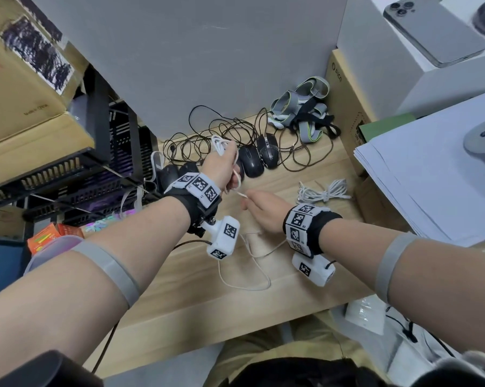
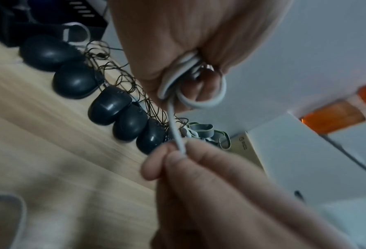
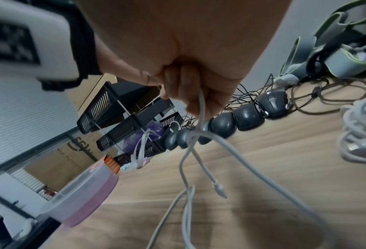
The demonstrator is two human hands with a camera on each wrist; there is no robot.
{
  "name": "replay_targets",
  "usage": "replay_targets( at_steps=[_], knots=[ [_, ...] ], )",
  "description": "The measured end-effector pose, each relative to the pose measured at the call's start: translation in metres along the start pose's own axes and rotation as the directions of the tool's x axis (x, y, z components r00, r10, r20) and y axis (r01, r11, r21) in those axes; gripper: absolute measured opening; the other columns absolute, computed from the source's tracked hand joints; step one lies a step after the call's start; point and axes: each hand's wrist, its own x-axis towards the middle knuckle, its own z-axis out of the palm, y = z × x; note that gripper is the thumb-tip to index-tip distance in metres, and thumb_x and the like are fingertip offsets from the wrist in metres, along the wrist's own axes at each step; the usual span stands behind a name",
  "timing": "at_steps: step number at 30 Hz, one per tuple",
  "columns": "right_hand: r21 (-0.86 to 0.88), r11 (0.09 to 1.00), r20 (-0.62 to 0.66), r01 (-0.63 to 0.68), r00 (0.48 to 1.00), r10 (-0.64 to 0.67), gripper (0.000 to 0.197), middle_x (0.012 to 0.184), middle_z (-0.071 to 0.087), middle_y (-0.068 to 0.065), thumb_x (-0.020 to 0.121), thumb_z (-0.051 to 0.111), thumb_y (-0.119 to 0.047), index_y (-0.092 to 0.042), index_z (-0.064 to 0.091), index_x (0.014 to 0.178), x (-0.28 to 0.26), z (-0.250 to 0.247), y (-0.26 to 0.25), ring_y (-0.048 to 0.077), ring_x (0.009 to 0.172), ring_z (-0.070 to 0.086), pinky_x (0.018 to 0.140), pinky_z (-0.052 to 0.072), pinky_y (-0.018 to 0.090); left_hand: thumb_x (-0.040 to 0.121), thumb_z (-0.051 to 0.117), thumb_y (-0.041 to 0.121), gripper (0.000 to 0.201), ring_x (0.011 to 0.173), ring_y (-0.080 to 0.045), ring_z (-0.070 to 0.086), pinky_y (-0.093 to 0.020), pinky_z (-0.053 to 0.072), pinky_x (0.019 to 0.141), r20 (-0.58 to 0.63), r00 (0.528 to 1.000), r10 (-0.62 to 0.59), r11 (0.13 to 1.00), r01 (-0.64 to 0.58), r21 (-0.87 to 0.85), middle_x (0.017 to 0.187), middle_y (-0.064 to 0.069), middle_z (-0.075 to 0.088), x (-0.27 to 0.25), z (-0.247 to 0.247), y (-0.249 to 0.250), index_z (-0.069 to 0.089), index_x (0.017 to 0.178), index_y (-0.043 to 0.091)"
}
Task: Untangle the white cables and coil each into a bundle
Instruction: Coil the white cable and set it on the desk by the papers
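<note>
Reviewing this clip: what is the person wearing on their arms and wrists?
Both arms are bare, no sleeves. Each forearm carries a plain grey band near the elbow. The left wrist and right wrist each wear a black strap faced with white tiles printed with black square markers. A white camera block with the same markers hangs under each wrist, and a thin dark cable runs from it.

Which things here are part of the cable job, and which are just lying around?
Job: white cable held by left hand and right hand; coiled bundle.

Lying about: mice, black wires, straps, phone, papers, trays.
</note>
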Motion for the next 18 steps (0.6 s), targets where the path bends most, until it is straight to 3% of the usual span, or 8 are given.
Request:
replay_targets(
  at_steps=[2, 5, 9, 11, 12, 13, 15, 18],
  knots=[
    [0.024, 1.0, -0.016, -0.018, 1.0, 0.018, 0.026, 0.094, 0.056, 0.003, 0.102, 0.034, -0.016, -0.007, 0.058, 0.106, 0.003, 0.0, 0.0, 0.025, 0.093, 0.056, 0.074, 0.034, 0.027, 0.095, 0.057, 0.034, 0.034, 0.046, -0.023, 0.051, -0.025, 0.038, 0.045, 0.047, 0.998, 0.051, 0.993, -0.056, 0.108, 0.055, -0.007, 0.056, -0.002, 0.0, -0.006, 0.053, 0.068, 0.013],
    [0.042, 0.999, -0.014, -0.014, 1.0, 0.015, 0.023, 0.096, 0.057, 0.005, 0.101, 0.034, -0.016, -0.011, 0.056, 0.098, 0.007, -0.002, -0.004, 0.023, 0.092, 0.053, 0.076, 0.035, 0.029, 0.091, 0.06, 0.021, 0.021, 0.056, -0.026, 0.057, -0.033, 0.043, 0.053, 0.053, 0.998, 0.022, 0.998, -0.025, 0.06, 0.062, -0.008, 0.054, 0.002, 0.004, -0.013, 0.055, 0.074, 0.012],
    [0.093, 0.994, -0.032, 0.049, 0.998, -0.046, 0.015, 0.092, 0.052, 0.005, 0.1, 0.039, -0.014, -0.013, 0.051, 0.091, 0.007, -0.003, -0.007, 0.015, 0.078, 0.046, 0.064, 0.033, 0.023, 0.1, 0.051, 0.008, 0.013, 0.053, -0.02, 0.064, -0.029, 0.05, 0.048, 0.172, 0.983, -0.069, 0.993, 0.084, -0.082, 0.061, -0.006, 0.054, -0.002, 0.007, -0.008, 0.055, 0.088, 0.004],
    [0.133, 0.991, 0.018, 0.001, 1.0, -0.003, 0.014, 0.084, 0.052, 0.003, 0.099, 0.042, -0.016, -0.013, 0.05, 0.087, 0.008, 0.002, -0.002, 0.014, 0.071, 0.048, 0.065, 0.038, 0.028, 0.101, 0.046, 0.007, 0.009, 0.046, -0.022, 0.06, -0.035, 0.055, 0.055, 0.167, 0.983, -0.073, 0.983, 0.099, -0.154, 0.054, -0.006, 0.053, -0.004, 0.006, -0.004, 0.05, 0.094, 0.003],
    [0.151, 0.987, 0.076, -0.05, 0.996, 0.039, 0.016, 0.078, 0.054, 0.003, 0.099, 0.044, -0.017, -0.014, 0.049, 0.084, 0.008, 0.005, 0.002, 0.015, 0.067, 0.05, 0.066, 0.041, 0.031, 0.102, 0.046, 0.009, 0.008, 0.04, -0.019, 0.055, -0.035, 0.056, 0.052, 0.143, 0.987, -0.078, 0.979, 0.103, -0.178, 0.051, -0.003, 0.05, -0.003, 0.004, -0.003, 0.048, 0.096, 0.004],
    [0.146, 0.985, 0.15, -0.095, 0.986, 0.073, 0.019, 0.074, 0.057, 0.005, 0.099, 0.044, -0.019, -0.016, 0.049, 0.081, 0.007, 0.008, 0.006, 0.017, 0.063, 0.053, 0.067, 0.045, 0.036, 0.103, 0.046, 0.011, 0.009, 0.035, -0.015, 0.047, -0.03, 0.052, 0.044, 0.11, 0.99, -0.087, 0.978, 0.106, -0.182, 0.048, 0.0, 0.047, -0.001, 0.001, -0.001, 0.047, 0.095, 0.007],
    [0.027, 0.992, 0.326, -0.12, 0.94, 0.104, 0.02, 0.076, 0.063, 0.008, 0.099, 0.045, -0.023, -0.019, 0.055, 0.081, 0.004, 0.013, 0.013, 0.021, 0.066, 0.057, 0.074, 0.05, 0.037, 0.103, 0.043, 0.015, 0.012, 0.032, -0.009, 0.032, -0.02, 0.034, 0.033, 0.064, 0.992, -0.111, 0.981, 0.12, -0.152, 0.043, 0.007, 0.038, 0.002, -0.005, 0.0, 0.046, 0.092, 0.012],
    [-0.18, 0.982, 0.492, -0.058, 0.859, 0.141, 0.027, 0.082, 0.067, 0.003, 0.097, 0.044, -0.029, -0.015, 0.065, 0.092, -0.002, 0.012, 0.02, 0.018, 0.072, 0.058, 0.08, 0.05, 0.036, 0.101, 0.04, 0.015, 0.015, 0.035, -0.009, 0.024, -0.015, 0.02, 0.036, 0.036, 0.99, -0.136, 0.989, 0.138, -0.061, 0.049, 0.006, 0.034, 0.004, -0.012, 0.005, 0.044, 0.087, 0.017]
  ],
)
